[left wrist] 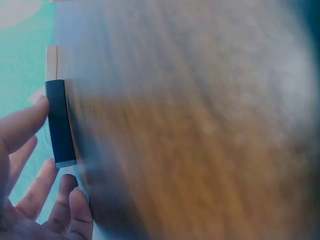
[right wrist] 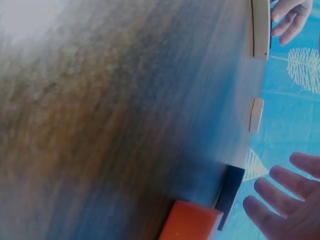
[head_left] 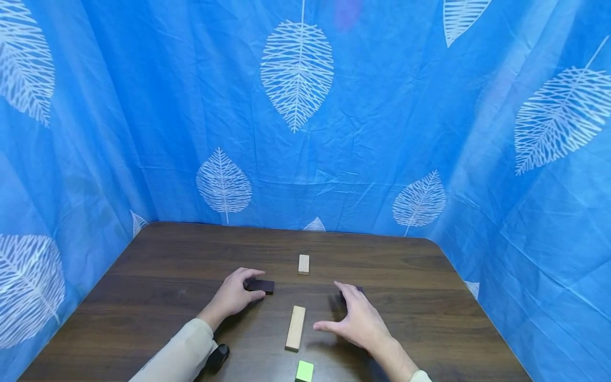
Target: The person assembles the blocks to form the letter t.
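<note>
My left hand [head_left: 232,293] is at the left end of a dark block [head_left: 262,287], thumb on the near side and fingers on the far side, relaxed and spread. In the left wrist view the thumb overlaps the long side of this dark block [left wrist: 60,122], and the other fingers curve loosely below its end. My right hand [head_left: 360,321] is over the right side of the table, thumb stretched out to the left and fingers apart, holding nothing. Another dark block [right wrist: 231,195] lies beyond it, mostly hidden by the hand in the head view. Beside that is a red block [right wrist: 190,222].
Between the hands a long pale wooden block [head_left: 295,328] lies on the brown table [head_left: 191,249]. A short pale block [head_left: 303,264] stands farther back, and a light green block [head_left: 304,370] sits at the near edge of the view. A blue curtain [head_left: 363,132] surrounds the table.
</note>
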The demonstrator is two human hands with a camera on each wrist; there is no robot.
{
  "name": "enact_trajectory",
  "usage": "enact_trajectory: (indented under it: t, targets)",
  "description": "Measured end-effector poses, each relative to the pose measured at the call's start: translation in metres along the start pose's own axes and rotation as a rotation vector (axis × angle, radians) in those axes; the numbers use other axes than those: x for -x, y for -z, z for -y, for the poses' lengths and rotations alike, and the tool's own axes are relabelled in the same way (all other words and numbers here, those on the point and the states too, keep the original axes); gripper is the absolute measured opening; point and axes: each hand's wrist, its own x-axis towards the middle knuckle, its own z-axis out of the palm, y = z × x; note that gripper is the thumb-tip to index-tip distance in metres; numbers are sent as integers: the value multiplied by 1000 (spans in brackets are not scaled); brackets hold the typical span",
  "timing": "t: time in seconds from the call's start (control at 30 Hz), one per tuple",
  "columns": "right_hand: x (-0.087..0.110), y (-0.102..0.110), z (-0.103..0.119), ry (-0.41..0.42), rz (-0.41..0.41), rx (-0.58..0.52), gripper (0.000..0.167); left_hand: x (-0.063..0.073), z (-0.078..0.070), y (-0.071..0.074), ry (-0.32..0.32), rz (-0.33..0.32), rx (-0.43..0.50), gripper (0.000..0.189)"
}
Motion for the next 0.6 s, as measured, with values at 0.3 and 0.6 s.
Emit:
enact_trajectory:
  t: [0.3,0.6]
  targets:
    - [-7,2,-9,-34,-33,17,109,0,-1,0,-5,-7,-20,37]
    - [-14,3,-22,-97,-25,58,103,0,0,0,9,-9,-35,32]
